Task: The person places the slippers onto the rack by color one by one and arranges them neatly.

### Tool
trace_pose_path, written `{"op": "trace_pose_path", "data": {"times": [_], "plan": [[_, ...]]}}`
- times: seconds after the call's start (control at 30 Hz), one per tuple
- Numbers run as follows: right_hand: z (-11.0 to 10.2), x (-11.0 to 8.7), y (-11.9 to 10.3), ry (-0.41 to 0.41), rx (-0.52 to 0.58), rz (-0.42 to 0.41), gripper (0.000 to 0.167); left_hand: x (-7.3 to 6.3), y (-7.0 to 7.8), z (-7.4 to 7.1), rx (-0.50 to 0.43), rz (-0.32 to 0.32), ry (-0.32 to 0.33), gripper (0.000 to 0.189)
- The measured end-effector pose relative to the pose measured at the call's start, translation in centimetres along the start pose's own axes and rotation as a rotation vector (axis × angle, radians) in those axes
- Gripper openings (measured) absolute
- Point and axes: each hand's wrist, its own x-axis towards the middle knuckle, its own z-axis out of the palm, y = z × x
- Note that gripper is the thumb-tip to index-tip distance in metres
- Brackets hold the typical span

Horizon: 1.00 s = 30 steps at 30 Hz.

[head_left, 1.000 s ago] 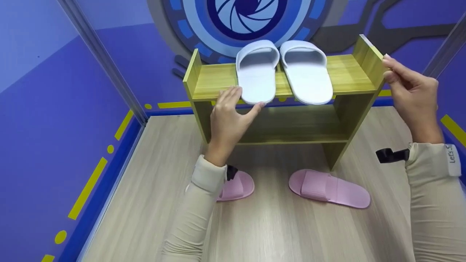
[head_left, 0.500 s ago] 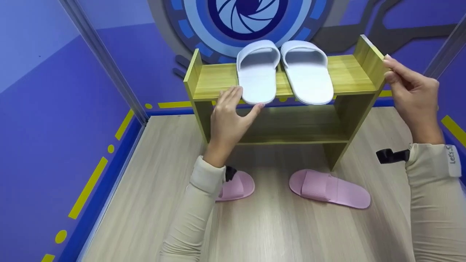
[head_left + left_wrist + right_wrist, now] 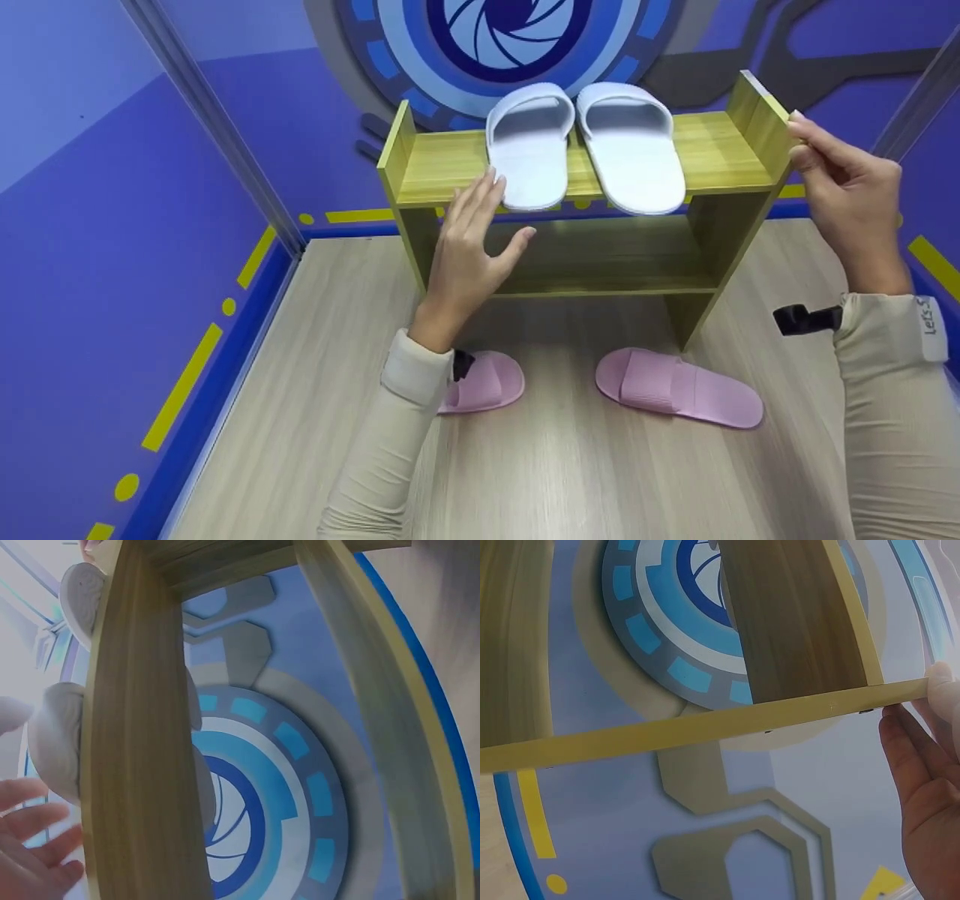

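Two white slippers lie side by side on the top shelf of a wooden shoe rack (image 3: 709,150), heels over its front edge. My left hand (image 3: 466,255) is beside the left white slipper (image 3: 531,176), fingers extended at its side and thumb apart below the heel. In the left wrist view the same hand (image 3: 34,840) shows spread fingers near that slipper's sole (image 3: 56,739). The right white slipper (image 3: 641,169) has no hand on it. My right hand (image 3: 859,199) pinches the rack's right side panel (image 3: 667,724), thumb and fingers on opposite faces in the right wrist view.
On the floor in front of the rack lie two pink slippers. The left pink slipper (image 3: 491,382) is partly hidden by my left sleeve; the right pink slipper (image 3: 682,390) lies sideways. A lower shelf (image 3: 600,255) spans the rack. Blue printed walls (image 3: 247,127) enclose the space.
My left hand has let go of the left white slipper's heel, its thumb dropping away and fingers straightening. That slipper's heel sits slightly farther back. The right hand stays put.
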Motion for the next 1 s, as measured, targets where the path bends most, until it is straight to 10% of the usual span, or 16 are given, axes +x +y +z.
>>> {"op": "trace_pose_path", "data": {"times": [0.67, 1.0], "plan": [[0.1, 0.1, 0.2, 0.002, 0.036, 0.014, 0.025, -5.3, -4.1, -0.5, -0.055, 0.199, 0.056, 0.055], [-0.1, 0.0, 0.5, 0.0, -0.012, -0.03, 0.026, -9.3, -6.8, -1.2, -0.096, 0.14, -0.15, 0.061]]}}
